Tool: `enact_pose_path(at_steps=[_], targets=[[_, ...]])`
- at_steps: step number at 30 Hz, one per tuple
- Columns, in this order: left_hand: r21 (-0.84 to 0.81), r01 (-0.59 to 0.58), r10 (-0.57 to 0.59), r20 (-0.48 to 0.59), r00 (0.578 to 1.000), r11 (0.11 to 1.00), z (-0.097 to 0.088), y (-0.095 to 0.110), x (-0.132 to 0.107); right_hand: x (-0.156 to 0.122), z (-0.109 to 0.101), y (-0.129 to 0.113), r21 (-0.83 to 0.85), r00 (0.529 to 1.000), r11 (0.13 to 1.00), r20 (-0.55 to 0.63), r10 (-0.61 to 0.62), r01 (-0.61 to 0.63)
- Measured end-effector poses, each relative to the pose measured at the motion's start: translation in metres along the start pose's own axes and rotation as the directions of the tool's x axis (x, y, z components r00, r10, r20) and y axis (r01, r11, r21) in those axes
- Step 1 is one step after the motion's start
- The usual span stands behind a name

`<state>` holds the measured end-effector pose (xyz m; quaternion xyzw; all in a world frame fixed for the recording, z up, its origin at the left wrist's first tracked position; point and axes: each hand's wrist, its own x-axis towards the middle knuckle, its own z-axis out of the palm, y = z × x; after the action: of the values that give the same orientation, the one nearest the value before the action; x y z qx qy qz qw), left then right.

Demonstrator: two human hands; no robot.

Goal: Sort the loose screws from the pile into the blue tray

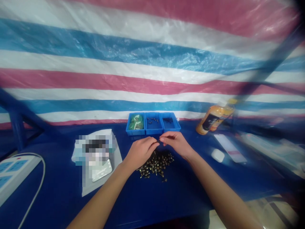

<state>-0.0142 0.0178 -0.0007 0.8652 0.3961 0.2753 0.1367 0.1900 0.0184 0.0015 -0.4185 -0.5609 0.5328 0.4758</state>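
Both the left hand (140,152) and right hand (176,143) had their fingers (166,136) pinched nearly tip to tip, any grip too small to tell, above a heap of screws (156,163) and before a blue tray (154,132); a loose pinch could drop something tiny.

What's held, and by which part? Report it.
The left hand and right hand meet at the fingertips; whether they pinch a small screw, and where, cannot be told.
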Motion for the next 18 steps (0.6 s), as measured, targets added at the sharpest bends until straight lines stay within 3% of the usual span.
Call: enact_pose_path(at_steps=[8, 18], targets=[[-0.046, -0.037, 0.030, -0.137, 0.990, 0.998, 0.0028, -0.0034, 0.0000, -0.0013, 0.0046, -0.0049, 0.010, 0.999, 0.999, -0.034, -0.031, 0.031], [-0.112, -0.051, 0.026, -0.212, 0.977, 0.992, 0.0059, -0.0045, -0.0005, -0.0013, 0.0046, -0.0039, 0.041, 0.995, 0.998, -0.094, -0.043, 0.047]])
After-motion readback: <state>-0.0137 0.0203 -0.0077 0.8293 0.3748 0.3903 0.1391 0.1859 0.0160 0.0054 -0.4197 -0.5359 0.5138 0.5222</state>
